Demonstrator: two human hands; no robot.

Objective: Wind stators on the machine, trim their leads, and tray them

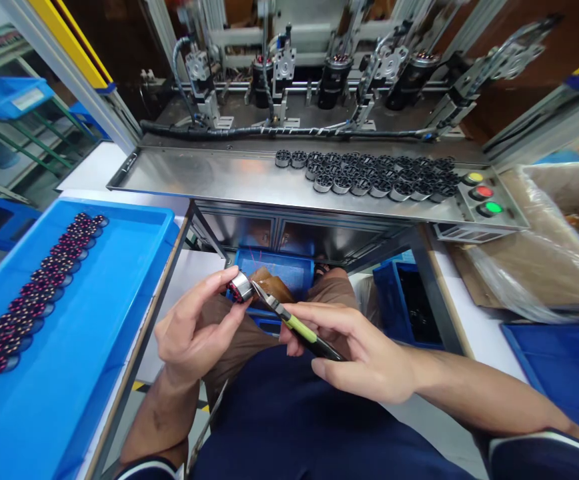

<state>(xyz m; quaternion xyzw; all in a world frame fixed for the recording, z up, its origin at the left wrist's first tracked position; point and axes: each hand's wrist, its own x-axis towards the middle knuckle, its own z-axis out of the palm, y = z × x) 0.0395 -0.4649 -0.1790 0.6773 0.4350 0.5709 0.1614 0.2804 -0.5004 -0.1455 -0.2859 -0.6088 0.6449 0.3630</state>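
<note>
My left hand [194, 330] is closed on a small round wound stator [241, 287], held up over my lap between thumb and fingertips. My right hand [354, 347] grips a pair of small cutters with green and black handles [299, 327]. The cutters' metal tip touches the stator's right side. Both hands hover in front of the machine, above my knees.
A blue tray [94, 347] at left holds rows of wound stators [34, 293]. Several bare stator cores [369, 175] lie on the steel shelf [209, 180]. Yellow, red and green buttons [482, 193] sit at its right end. Blue bins [289, 267] stand below; a plastic-lined carton [544, 253] sits right.
</note>
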